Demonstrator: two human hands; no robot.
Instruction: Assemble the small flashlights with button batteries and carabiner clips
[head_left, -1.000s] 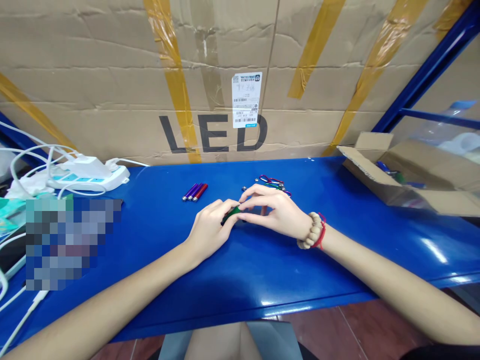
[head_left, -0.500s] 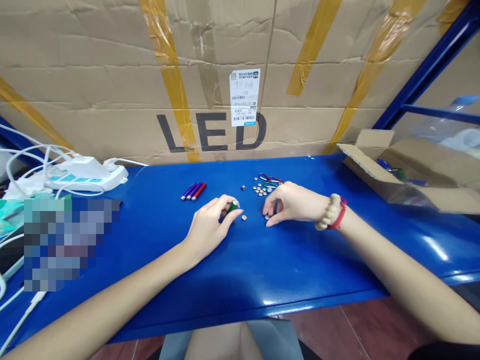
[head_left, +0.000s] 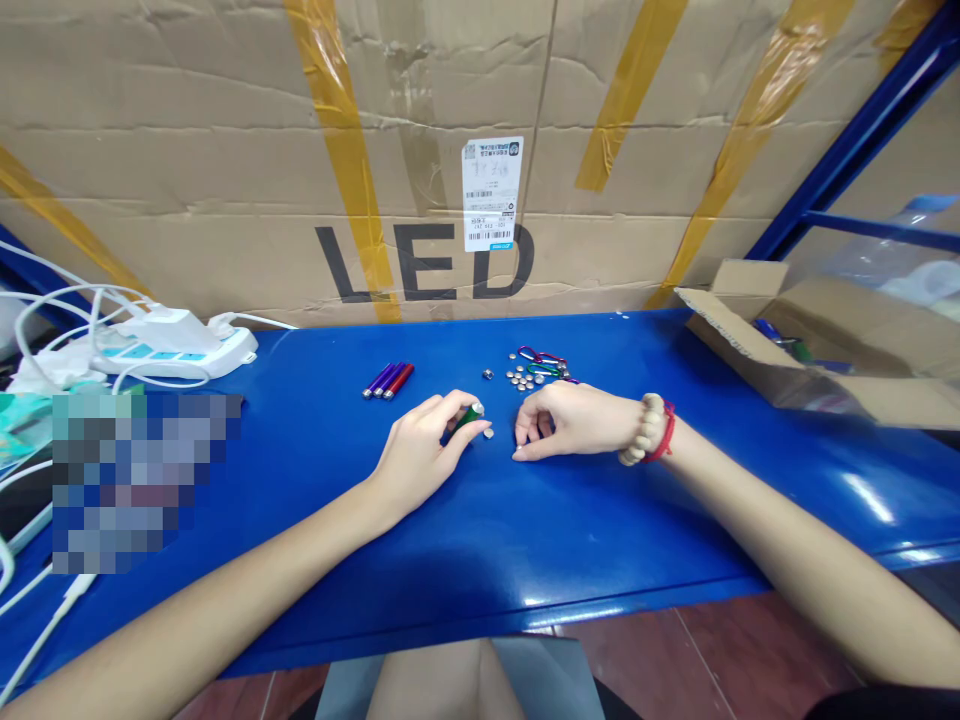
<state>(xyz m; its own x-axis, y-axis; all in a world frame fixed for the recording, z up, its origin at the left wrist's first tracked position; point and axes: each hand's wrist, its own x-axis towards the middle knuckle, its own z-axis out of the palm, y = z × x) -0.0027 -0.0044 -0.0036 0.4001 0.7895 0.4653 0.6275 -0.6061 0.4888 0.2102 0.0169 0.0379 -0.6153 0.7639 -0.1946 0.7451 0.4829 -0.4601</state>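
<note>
Green tube [head_left: 468, 416] in the left hand [head_left: 420, 445], pinched between thumb and fingers, held at a tilt, silver end exposed. One disc [head_left: 489, 434] on the table [head_left: 465, 540] just beside the left thumb tip. Right hand [head_left: 574, 420] low over the table, fingers curled, thumb and forefinger nearly meeting; a pale spot shows at the tips, cannot tell whether anything is pinched. Beyond the hands: metal part [head_left: 488, 374], disc cluster [head_left: 520, 380], clips [head_left: 546, 358]. Farther left: two purple tubes [head_left: 382, 380], one red tube [head_left: 400, 381], side by side.
</note>
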